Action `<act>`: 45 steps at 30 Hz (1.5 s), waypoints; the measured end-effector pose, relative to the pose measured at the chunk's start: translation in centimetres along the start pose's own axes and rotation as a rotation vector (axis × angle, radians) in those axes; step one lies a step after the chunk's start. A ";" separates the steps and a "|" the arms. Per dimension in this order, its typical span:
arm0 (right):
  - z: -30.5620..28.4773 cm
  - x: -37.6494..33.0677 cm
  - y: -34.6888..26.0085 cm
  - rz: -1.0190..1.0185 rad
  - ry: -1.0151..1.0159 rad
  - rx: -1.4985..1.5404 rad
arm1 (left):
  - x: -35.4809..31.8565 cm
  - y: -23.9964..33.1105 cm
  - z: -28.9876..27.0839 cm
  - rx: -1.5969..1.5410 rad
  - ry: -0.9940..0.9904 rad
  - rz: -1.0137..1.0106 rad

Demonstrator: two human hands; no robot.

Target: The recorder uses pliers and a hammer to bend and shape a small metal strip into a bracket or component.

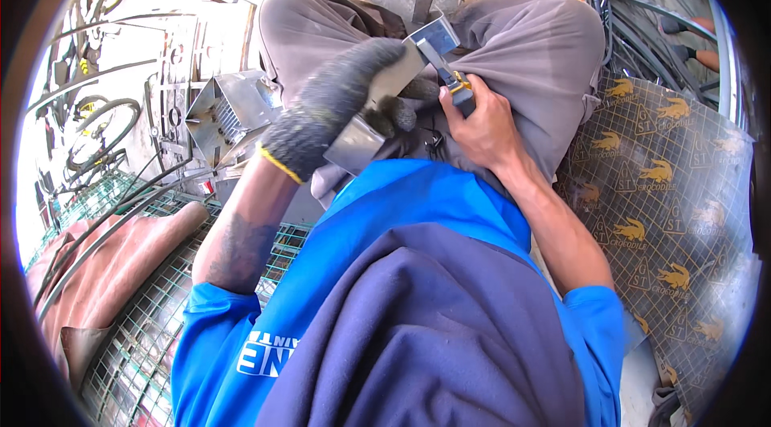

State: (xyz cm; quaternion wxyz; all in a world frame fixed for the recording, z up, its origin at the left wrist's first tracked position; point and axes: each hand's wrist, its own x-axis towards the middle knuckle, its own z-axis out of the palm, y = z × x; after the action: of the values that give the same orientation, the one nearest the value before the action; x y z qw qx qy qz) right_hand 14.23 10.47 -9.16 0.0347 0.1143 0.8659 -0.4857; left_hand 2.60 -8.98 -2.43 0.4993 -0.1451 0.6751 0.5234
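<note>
A length of square metal tube (385, 98) is held over the lap, above the grey trousers (530, 50). The tube is grey, flat-sided and dull, with a brighter upper face near its far end. Its long axis runs on a diagonal, from the lower end near the blue shirt (418, 210) up and to the right, where the far end points away from the body.

The left hand (337, 106), covered by a dark knitted glove with a yellow cuff, is wrapped around the middle of the tube and clamped on it. The right hand (482, 126) is bare and closed on a small tool (458, 86) with a dark body and a yellow part, which is pressed against the tube near its far end. The kind of tool cannot be told.

An open metal box (233, 110) stands to the left, beside the knee; a ribbed part is seen inside it. A green wire mesh (152, 323) lies below the left arm, and a patterned sheet (666, 186) lies to the right.
</note>
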 end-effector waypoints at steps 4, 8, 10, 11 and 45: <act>-1.4 -0.8 -3.2 0.002 -0.007 0.171 | -0.5 0.8 -3.0 -0.414 -0.296 0.244; -2.6 -1.2 -4.6 0.138 -0.237 0.209 | 0.2 -0.3 -3.3 -0.380 -0.156 0.702; -2.9 -1.3 -4.5 0.116 -0.213 0.255 | -0.6 0.0 -2.3 -0.488 -0.229 1.019; -3.5 -1.3 -5.1 0.191 -0.297 0.283 | -0.5 -0.7 -3.6 -0.362 -0.349 1.139; 2.8 -1.8 -7.6 0.278 -0.198 0.639 | 1.2 6.7 4.4 1.019 0.521 1.452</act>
State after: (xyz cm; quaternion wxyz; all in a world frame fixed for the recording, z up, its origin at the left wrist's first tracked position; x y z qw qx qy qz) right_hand 14.06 3.98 -4.03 0.1467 0.1886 0.6388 -0.7313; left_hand -0.46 -2.07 0.56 -0.1155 0.4376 0.8402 0.2987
